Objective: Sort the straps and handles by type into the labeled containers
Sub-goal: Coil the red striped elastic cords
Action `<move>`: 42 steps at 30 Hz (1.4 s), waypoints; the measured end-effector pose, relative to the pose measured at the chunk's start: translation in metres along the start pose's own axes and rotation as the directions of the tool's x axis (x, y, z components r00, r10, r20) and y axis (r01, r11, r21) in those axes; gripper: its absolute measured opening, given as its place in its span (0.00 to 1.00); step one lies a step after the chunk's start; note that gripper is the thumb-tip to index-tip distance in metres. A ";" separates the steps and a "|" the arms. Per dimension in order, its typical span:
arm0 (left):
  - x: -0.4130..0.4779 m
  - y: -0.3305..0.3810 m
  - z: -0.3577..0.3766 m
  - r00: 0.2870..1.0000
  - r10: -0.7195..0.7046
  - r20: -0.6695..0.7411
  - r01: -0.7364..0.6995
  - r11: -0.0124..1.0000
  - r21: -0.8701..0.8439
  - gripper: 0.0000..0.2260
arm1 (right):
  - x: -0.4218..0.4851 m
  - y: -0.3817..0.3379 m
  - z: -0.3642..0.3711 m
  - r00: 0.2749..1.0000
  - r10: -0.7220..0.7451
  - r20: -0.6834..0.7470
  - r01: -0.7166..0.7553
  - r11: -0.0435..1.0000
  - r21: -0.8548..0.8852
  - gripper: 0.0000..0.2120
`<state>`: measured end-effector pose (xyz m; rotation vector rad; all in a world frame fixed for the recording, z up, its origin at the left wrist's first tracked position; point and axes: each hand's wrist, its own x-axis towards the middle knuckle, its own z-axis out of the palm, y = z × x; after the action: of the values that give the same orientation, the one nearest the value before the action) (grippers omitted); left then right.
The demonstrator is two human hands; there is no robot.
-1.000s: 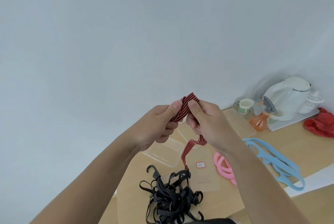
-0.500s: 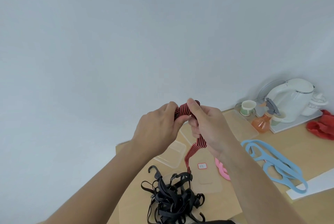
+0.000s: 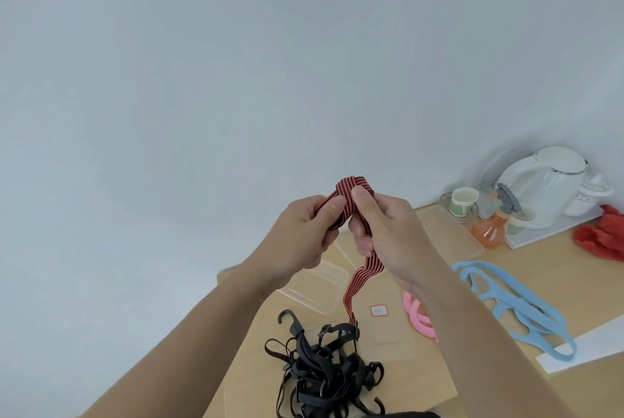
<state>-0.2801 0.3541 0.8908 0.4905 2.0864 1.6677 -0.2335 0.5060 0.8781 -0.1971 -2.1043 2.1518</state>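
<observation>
Black straps [image 3: 324, 377] hide striped strap's [image 3: 363, 274] lower end

L hand [image 3: 300, 235] & R hand [image 3: 388, 232] pinching red-black striped strap [image 3: 353, 188], black strap pile [image 3: 324, 370] below on table [image 3: 526, 269]

**Open wood at 3 o'clock**

A tangled pile of black hooked straps [image 3: 324, 373] blocked 6 o'clock. Clear plastic containers [image 3: 314, 289] filled the middle; light-blue plastic handles [image 3: 526, 313] lay at 4 o'clock. Bare pale-wood table [image 3: 540, 262] ran between them and the white electric kettle [image 3: 540, 188] at 2 o'clock.
</observation>
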 end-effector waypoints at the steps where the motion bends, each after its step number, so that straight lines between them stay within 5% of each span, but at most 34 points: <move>1: 0.001 -0.002 0.003 0.992 0.090 -0.089 -0.072 0.979 0.189 0.17 | 0.000 0.000 0.003 0.999 0.034 -0.025 -0.033 0.999 0.014 0.22; 5: 0.007 -0.019 0.012 0.855 0.474 -0.212 -0.181 0.654 0.734 0.16 | -0.005 -0.003 0.016 0.969 0.242 -0.039 -0.231 0.955 0.185 0.25; 7: 0.010 -0.029 0.015 0.791 0.594 -0.144 -0.191 0.463 0.865 0.15 | -0.006 -0.004 0.019 0.951 0.307 -0.039 -0.289 0.925 0.249 0.26; 9: 0.012 -0.034 0.018 0.771 0.627 -0.111 -0.173 0.374 0.911 0.07 | -0.004 -0.004 0.018 0.937 0.345 -0.043 -0.323 0.910 0.261 0.25; 11: 0.012 -0.032 0.017 0.807 0.579 -0.113 -0.193 0.440 0.877 0.06 | -0.004 -0.003 0.015 0.933 0.360 -0.021 -0.340 0.896 0.286 0.23; 14: 0.007 -0.020 0.006 0.917 0.390 -0.083 -0.236 0.699 0.674 0.08 | -0.003 0.000 0.011 0.945 0.326 0.026 -0.317 0.892 0.321 0.22; 16: 0.003 -0.011 0.001 0.972 0.200 -0.126 -0.131 0.899 0.419 0.08 | -0.003 0.002 0.009 0.957 0.288 0.039 -0.284 0.901 0.328 0.20; 18: 0.000 -0.004 0.001 0.987 0.038 -0.155 -0.020 0.993 0.114 0.11 | -0.002 0.004 0.008 0.971 0.236 0.040 -0.238 0.930 0.279 0.18; 22: 0.000 -0.006 0.006 0.979 0.060 -0.197 -0.037 0.992 0.120 0.10 | -0.002 0.007 0.012 0.983 0.179 0.034 -0.183 0.958 0.219 0.18; 25: 0.002 -0.015 0.010 0.915 0.240 -0.324 -0.138 0.941 0.307 0.10 | -0.004 0.005 0.013 0.975 0.216 0.047 -0.220 0.935 0.276 0.19; 30: 0.006 -0.033 0.020 0.715 0.654 -0.247 -0.287 0.596 0.749 0.15 | -0.003 -0.001 0.013 0.911 0.401 0.096 -0.405 0.823 0.398 0.24; 35: 0.006 -0.039 0.029 0.592 0.784 -0.187 -0.285 0.422 0.861 0.17 | 0.000 -0.002 0.009 0.848 0.506 0.161 -0.527 0.768 0.364 0.25; 38: 0.004 -0.043 0.020 0.693 0.714 -0.101 -0.355 0.460 0.814 0.19 | 0.001 0.001 0.006 0.863 0.476 0.170 -0.503 0.776 0.380 0.21; 40: 0.001 -0.039 0.015 0.840 0.538 -0.071 -0.366 0.659 0.657 0.20 | 0.002 0.003 0.003 0.895 0.425 0.134 -0.442 0.811 0.384 0.20; 42: -0.003 -0.027 0.013 0.956 0.260 -0.135 -0.202 0.918 0.340 0.15 | 0.002 0.004 0.001 0.926 0.363 0.105 -0.376 0.857 0.351 0.19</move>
<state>-0.2707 0.3579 0.8624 0.7421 2.5399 1.5432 -0.2351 0.5056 0.8746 -0.5699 -1.7416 2.7374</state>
